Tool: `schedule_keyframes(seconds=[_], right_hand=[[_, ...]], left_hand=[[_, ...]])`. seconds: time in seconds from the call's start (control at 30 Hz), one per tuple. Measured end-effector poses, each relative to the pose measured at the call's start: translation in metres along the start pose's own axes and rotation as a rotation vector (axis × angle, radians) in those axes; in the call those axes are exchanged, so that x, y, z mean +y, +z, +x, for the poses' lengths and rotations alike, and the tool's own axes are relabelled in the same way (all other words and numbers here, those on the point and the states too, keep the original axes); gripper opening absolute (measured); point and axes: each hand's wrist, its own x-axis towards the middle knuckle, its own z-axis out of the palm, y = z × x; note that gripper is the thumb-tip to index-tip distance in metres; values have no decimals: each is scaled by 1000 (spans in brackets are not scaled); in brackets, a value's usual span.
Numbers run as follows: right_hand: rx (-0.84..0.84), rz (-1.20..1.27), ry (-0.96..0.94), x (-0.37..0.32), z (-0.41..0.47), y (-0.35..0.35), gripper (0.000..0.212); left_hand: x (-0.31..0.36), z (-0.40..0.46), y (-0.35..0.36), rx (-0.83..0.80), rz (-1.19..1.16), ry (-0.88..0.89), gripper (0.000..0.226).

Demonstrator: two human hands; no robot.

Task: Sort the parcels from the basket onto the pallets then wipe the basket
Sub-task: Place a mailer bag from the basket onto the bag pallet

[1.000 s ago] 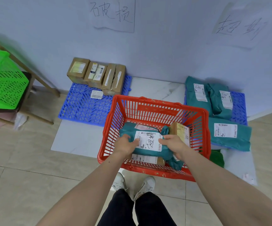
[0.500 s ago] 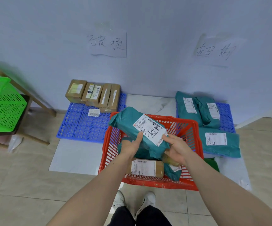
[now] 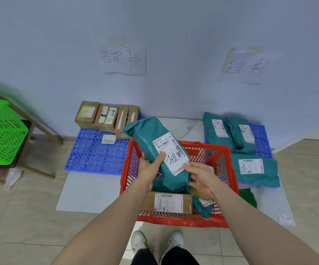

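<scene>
A teal bag parcel with a white handwritten label is held up above the red basket. My left hand grips its left side, thumb on the label. My right hand holds its lower right edge. Inside the basket lie a brown box parcel and more teal bags, partly hidden. The left blue pallet carries several brown boxes. The right blue pallet carries three teal bags.
A green basket sits on a wooden stand at the left. Two paper signs hang on the wall above the pallets. A loose label lies on the left pallet. My shoes stand just behind the red basket.
Both hands lifted the teal parcel out of the red basket and raised it, label facing up. The view tilted upward toward the wall.
</scene>
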Motion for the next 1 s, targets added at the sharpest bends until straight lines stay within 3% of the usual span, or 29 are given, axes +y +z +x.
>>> schedule_keyframes(seconds=[0.17, 0.47, 1.0], right_hand=[[134, -54, -62, -3, 2, -2, 36], [51, -135, -64, -6, 5, 6, 36], [71, -123, -69, -8, 4, -7, 36]], left_hand=[[5, 1, -7, -87, 90, 21, 47], [3, -2, -9, -229, 106, 29, 43], [7, -3, 2, -292, 132, 23, 42]])
